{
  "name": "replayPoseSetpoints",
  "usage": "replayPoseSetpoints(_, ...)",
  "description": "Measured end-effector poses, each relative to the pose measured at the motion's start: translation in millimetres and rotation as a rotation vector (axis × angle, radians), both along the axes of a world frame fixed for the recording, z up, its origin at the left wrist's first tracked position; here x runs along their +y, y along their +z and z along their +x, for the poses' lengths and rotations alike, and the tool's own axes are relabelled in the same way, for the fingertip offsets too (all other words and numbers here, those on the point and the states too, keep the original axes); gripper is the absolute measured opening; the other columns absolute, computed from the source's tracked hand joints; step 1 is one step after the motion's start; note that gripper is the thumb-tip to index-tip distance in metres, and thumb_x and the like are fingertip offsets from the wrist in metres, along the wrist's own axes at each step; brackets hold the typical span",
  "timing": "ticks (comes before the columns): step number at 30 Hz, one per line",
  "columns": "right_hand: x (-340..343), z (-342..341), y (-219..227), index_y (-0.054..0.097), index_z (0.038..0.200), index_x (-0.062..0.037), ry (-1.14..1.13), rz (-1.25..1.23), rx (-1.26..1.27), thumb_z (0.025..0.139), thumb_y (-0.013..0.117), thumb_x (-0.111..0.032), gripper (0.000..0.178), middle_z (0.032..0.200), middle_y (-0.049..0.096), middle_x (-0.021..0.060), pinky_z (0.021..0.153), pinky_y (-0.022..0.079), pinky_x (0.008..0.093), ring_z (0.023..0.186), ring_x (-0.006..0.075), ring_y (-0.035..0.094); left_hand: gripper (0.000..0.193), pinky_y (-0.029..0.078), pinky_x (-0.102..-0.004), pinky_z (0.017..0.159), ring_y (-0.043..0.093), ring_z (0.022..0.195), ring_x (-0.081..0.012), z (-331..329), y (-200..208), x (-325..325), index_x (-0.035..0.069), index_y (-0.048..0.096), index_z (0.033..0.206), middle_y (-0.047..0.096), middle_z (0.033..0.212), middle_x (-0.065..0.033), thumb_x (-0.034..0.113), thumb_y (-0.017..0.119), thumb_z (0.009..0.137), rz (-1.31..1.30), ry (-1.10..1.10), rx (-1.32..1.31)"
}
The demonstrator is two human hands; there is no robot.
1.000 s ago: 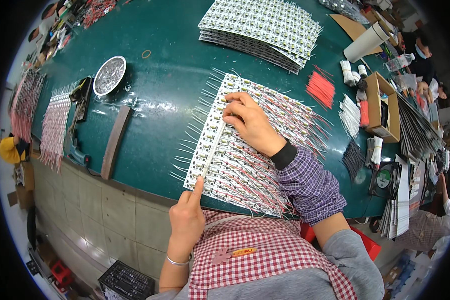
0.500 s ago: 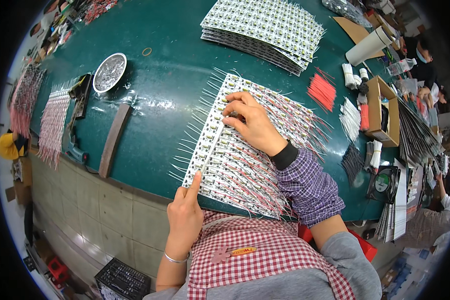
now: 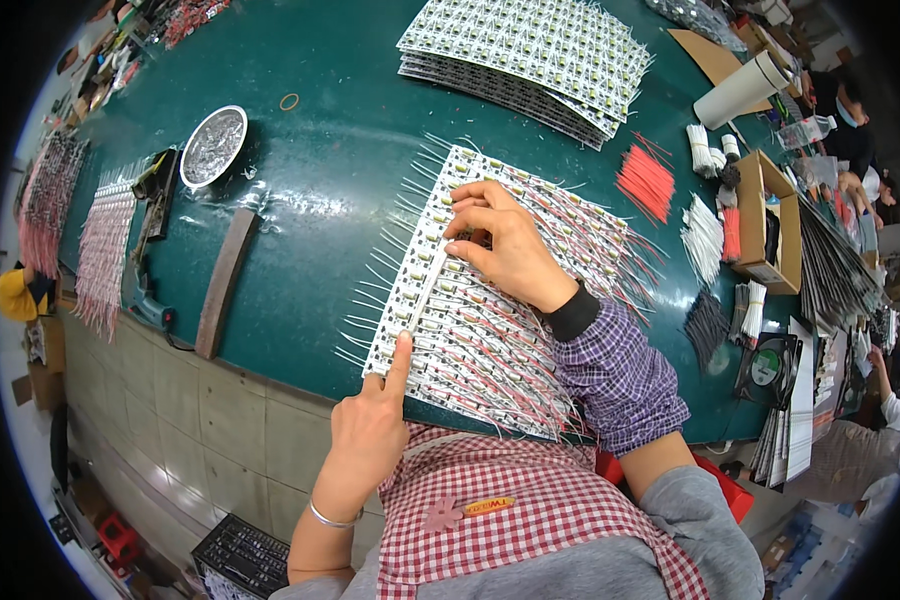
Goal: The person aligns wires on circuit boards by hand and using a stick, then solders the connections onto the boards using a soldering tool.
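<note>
A panel of white circuit boards (image 3: 385, 350) lies before me, with white wires along its left edge and many red and white wires over its right part. My right hand (image 3: 505, 240) is closed in a pinch on the upper end of a thin white strip (image 3: 429, 288) that slants across the panel. With its index finger stretched out, my left hand (image 3: 370, 425) touches the panel at the strip's lower end. Its other fingers are folded, and its thumb is mostly hidden.
A stack of similar panels (image 3: 530, 60) stands at the back. Red wires (image 3: 646, 182), white wires (image 3: 701, 240) and a cardboard box (image 3: 785, 235) are at the right. Leftward are a metal bar (image 3: 226, 285), a round dish (image 3: 213, 148) and a wired panel (image 3: 107, 250) by the table edge.
My left index fingertip has slid slightly up and right along the strip, and the left forearm has shifted a little left. The right hand keeps its pinch in nearly the same place.
</note>
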State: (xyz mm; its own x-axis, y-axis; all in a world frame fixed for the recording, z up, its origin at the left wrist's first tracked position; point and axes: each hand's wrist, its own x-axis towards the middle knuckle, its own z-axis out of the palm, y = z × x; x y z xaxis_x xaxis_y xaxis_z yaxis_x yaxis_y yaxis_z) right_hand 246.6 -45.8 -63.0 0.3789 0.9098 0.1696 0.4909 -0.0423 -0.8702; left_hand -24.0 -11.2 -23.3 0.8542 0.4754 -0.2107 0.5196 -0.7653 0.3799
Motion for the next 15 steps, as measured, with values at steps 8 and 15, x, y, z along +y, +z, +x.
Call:
replayPoseSetpoints(8, 1, 0, 5, 0.072, 0.088, -0.0028, 0.01, -0.021, 0.017, 0.079, 0.078, -0.003, 0.011, 0.126, 0.057, 0.012, 0.087, 0.053, 0.033, 0.116, 0.0241, 0.059, 0.082, 0.049, -0.0365, 0.043, 0.06, 0.048, -0.0242, 11, 0, 9, -0.016, 0.03, 0.149, 0.059, 0.07, -0.0173, 0.002, 0.063, 0.076, 0.147, -0.273, 0.131)
replayPoseSetpoints(15, 0, -2, 4, 0.073, 0.087, -0.0039, -0.027, -0.013, -0.006, 0.077, 0.08, -0.006, 0.012, 0.125, 0.056, 0.0118, 0.085, 0.054, 0.0327, 0.116, 0.0244, 0.059, 0.086, 0.049, -0.0372, 0.045, 0.06, 0.048, -0.0261, -1, 8, 17, -0.01, 0.032, 0.151, 0.058, 0.069, -0.0158, -0.001, 0.062, 0.072, 0.061, -0.264, 0.039)
